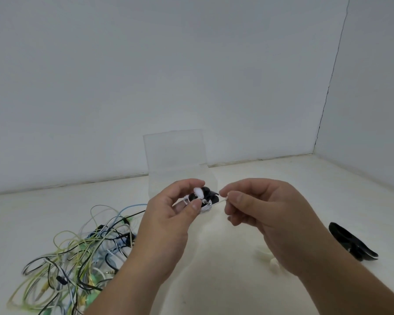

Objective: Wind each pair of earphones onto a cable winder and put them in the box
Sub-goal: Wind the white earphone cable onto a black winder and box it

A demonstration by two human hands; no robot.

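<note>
Left hand (pixel 168 214) pinches the wound winder (pixel 206 196), held up just in front of the clear box (pixel 175 155). Right hand (pixel 264 208) pinches the short white cable tail (pixel 218 201), taut.

Risk: if the tail slips before it is tucked, the coils spring loose. The earbud (pixel 199 192) may also pop free.

Tangled earphones (pixel 77 258) lie near left.

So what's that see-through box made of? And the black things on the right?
The box looks like thin clear plastic: the wall shows straight through it. The black winders look like rubber or plastic, smooth with a slight shine; too blurry to say which.
</note>
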